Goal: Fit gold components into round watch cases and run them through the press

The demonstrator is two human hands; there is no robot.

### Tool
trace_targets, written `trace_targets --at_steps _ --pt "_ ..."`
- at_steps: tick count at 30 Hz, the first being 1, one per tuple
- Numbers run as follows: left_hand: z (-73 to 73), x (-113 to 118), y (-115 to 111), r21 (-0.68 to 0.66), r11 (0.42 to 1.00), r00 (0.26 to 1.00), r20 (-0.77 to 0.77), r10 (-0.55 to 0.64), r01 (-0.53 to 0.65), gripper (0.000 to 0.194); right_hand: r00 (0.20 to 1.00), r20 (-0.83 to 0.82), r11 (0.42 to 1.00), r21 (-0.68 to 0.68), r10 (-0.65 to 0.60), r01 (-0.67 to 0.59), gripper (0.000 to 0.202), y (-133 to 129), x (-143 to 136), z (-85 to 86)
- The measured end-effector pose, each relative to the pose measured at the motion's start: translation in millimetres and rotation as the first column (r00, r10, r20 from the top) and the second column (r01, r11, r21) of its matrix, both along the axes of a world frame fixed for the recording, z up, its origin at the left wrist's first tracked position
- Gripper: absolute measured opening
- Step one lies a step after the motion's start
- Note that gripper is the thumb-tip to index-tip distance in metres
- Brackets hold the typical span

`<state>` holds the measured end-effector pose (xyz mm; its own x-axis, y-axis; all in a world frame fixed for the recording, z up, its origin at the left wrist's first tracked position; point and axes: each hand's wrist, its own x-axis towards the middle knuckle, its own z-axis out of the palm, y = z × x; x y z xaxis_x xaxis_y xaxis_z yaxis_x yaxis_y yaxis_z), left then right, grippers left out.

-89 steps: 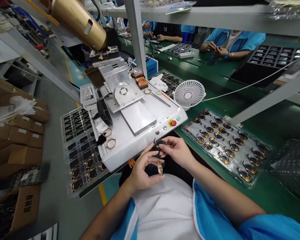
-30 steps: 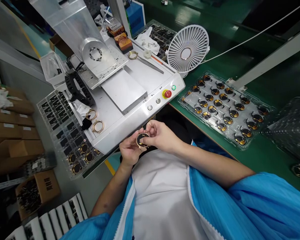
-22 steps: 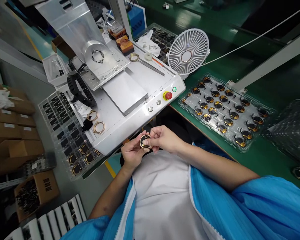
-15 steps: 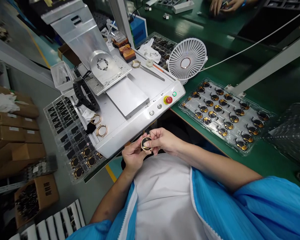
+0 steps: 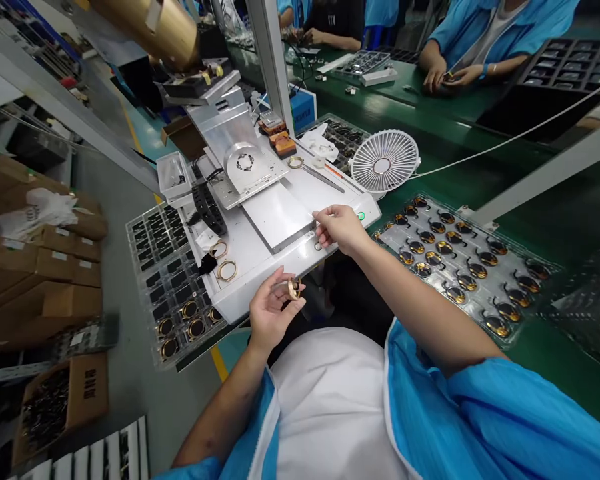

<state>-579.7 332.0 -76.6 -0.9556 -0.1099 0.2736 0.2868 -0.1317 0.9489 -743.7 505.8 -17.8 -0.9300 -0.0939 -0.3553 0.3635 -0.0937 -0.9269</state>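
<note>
My left hand (image 5: 271,312) grips a gold-rimmed round watch case (image 5: 294,289) between thumb and fingers, in front of the machine's white base (image 5: 253,283). The case is tilted nearly edge-on, so its face hardly shows. My right hand (image 5: 339,229) is over the front edge of the base, beside the flat metal plate (image 5: 279,217). Its thumb and forefinger are pinched together; whatever they may hold is too small to make out. Two gold rings (image 5: 227,270) lie at the base's left front corner, next to a small black cloth-like piece (image 5: 208,264).
On the right, a clear tray (image 5: 410,233) bears several round black-and-gold parts. A white fan (image 5: 385,161) stands behind it. Tweezers (image 5: 325,179) lie on the base. More trays (image 5: 155,267) sit at left. Across the bench, a co-worker's hands (image 5: 453,77) hold a small part.
My right hand has left the watch case and moved forward over the machine's front edge. My left hand keeps the case, now turned edge-on. The head view has tilted up.
</note>
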Motion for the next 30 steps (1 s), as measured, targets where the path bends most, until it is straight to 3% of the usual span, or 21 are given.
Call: trace_targets --at_steps 5,8,11,13,24,27,30 --pt "2.1 0 0 -0.234 0.962 0.978 -0.184 0.099 -0.141 0.086 0.989 -0.143 1.0 -0.025 -0.019 0.016 0.037 0 16 1.1" --pt "1.8 2 1 -0.333 0.918 0.967 -0.203 0.153 -0.215 0.09 0.972 -0.174 0.983 -0.055 0.161 -0.173 0.044 3 49 0.6" --pt "0.5 3 3 -0.356 0.903 0.966 -0.181 0.186 -0.241 0.093 0.905 -0.124 0.91 -0.037 0.407 -0.414 0.045 5 83 -3.4" --pt "-0.8 3 4 -0.352 0.907 0.969 -0.17 0.182 -0.232 0.093 0.879 -0.104 0.883 -0.005 0.466 -0.469 0.043 4 97 -7.4" --pt "-3.1 5 5 -0.365 0.901 0.965 -0.195 0.173 -0.235 0.082 0.904 -0.151 0.91 0.182 0.401 -0.373 0.034 1 105 -12.9" --pt "-4.4 7 11 -0.328 0.918 0.97 -0.166 0.176 -0.222 0.079 0.914 -0.119 0.921 0.086 0.388 -0.38 0.04 2 108 -16.6" --pt "-6.1 8 17 -0.34 0.934 0.986 -0.156 0.057 -0.108 0.083 0.907 -0.066 0.909 -0.005 0.416 -0.417 0.048 22 111 -17.1"
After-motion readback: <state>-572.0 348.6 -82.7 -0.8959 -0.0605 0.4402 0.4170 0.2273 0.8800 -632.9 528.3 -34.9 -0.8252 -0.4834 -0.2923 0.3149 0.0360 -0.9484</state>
